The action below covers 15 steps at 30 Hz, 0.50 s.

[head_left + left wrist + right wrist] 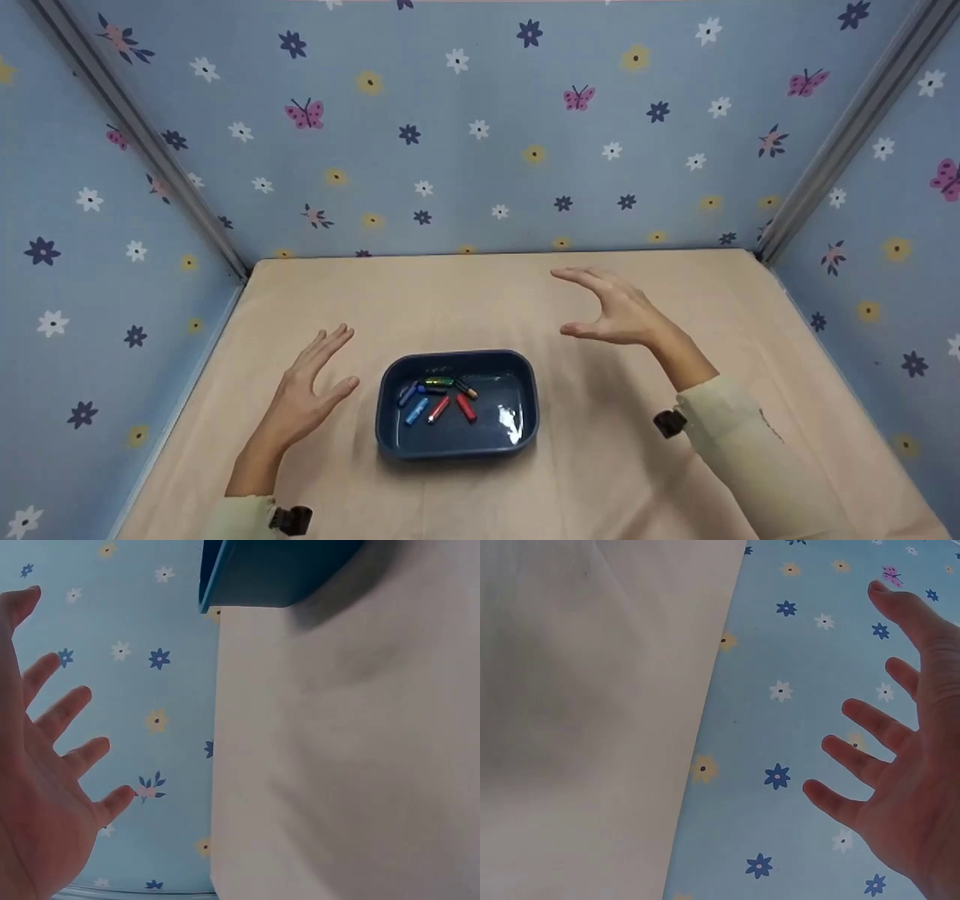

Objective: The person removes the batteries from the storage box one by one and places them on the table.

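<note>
A dark blue rectangular tray (457, 452) with rounded corners sits on the cloth-covered table. Lying in its left and middle part are several batteries: a light blue one (416, 411), two red ones, a green one (439, 382), a black one with a copper end (466, 388) and dark blue ones. My left hand (309, 386) hovers left of the tray, fingers spread and thumb apart, holding nothing. To the tray's upper right, my right hand (616, 309) is raised with thumb and fingers wide apart, also without anything in it. Neither hand touches the tray.
The table (480, 300) wears a pale beige cloth. Blue panels (480, 172) with flowers and butterflies stand behind it and on both sides, joined by grey metal posts (832, 127). A dark wrist camera (292, 519) sits at each sleeve cuff.
</note>
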Each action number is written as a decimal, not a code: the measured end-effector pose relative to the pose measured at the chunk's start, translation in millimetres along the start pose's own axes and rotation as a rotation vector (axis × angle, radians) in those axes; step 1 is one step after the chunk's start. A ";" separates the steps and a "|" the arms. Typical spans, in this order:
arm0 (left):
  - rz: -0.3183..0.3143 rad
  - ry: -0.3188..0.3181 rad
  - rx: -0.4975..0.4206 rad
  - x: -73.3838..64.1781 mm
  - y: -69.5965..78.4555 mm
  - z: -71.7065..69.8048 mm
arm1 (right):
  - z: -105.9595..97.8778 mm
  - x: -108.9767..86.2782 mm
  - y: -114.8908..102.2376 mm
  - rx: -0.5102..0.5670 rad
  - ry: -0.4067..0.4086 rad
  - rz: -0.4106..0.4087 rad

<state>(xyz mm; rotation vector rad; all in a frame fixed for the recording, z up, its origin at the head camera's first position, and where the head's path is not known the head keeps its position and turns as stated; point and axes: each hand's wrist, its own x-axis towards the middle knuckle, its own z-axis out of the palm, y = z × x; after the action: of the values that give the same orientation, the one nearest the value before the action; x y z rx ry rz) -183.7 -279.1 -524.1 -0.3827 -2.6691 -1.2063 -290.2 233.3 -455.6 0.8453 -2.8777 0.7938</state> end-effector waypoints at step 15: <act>-0.027 -0.023 -0.077 -22.0 -21.2 23.3 | 24.0 13.7 -1.9 0.100 -0.112 -0.071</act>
<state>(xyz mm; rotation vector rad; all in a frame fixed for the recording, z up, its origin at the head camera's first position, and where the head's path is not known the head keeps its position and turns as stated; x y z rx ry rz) -170.8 -278.4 -560.3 -0.3751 -2.6618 -1.3232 -298.4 213.5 -473.1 1.0288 -2.9043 0.9182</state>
